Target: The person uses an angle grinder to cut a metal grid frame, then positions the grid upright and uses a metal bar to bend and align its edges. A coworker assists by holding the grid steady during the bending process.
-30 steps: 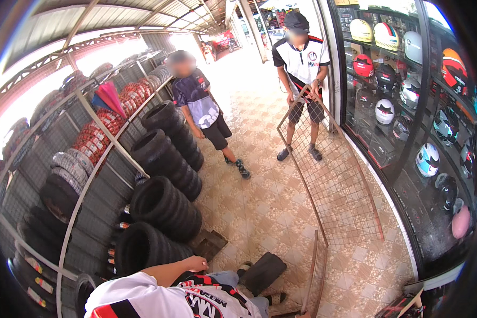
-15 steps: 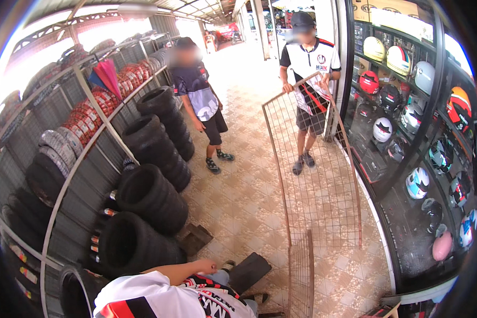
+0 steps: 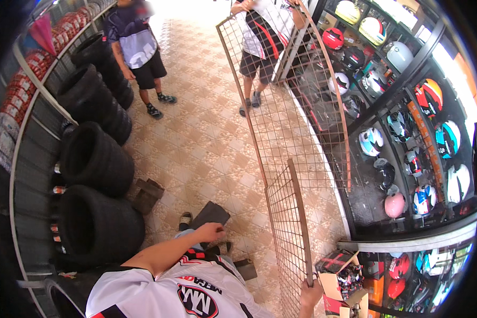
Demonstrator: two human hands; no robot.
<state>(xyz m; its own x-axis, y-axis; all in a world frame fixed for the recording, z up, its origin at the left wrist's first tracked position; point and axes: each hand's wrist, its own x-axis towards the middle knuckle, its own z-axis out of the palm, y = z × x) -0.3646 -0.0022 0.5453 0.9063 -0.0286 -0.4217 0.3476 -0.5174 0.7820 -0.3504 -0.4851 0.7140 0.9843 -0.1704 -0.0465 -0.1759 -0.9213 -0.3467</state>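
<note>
A rusty wire mesh panel (image 3: 307, 127) stands tilted over the tiled floor on my right, its narrower near section (image 3: 289, 222) angled against the wider one. My right hand (image 3: 311, 292) is wrapped round the near section's brown edge bar, low at the right. In front of my body my left hand (image 3: 211, 232) hangs with its fingers curled in, above a dark flat block (image 3: 211, 214) by my foot; nothing shows in it. At the far end, a person in a white, black and red shirt (image 3: 259, 34) has hands on the panel's top edge.
Stacked black tyres (image 3: 98, 159) line the left, beside a metal rack (image 3: 16, 132). Another person (image 3: 135, 47) stands beyond them. Glass cases with helmets (image 3: 371, 140) run along the right. An opened cardboard box (image 3: 331, 286) sits by my right hand. A dark block (image 3: 147, 195) lies near the tyres.
The view has tipped down and to the right. My right hand on the mesh panel has come into sight. My left hand has moved forward from my body. The panel appears closer.
</note>
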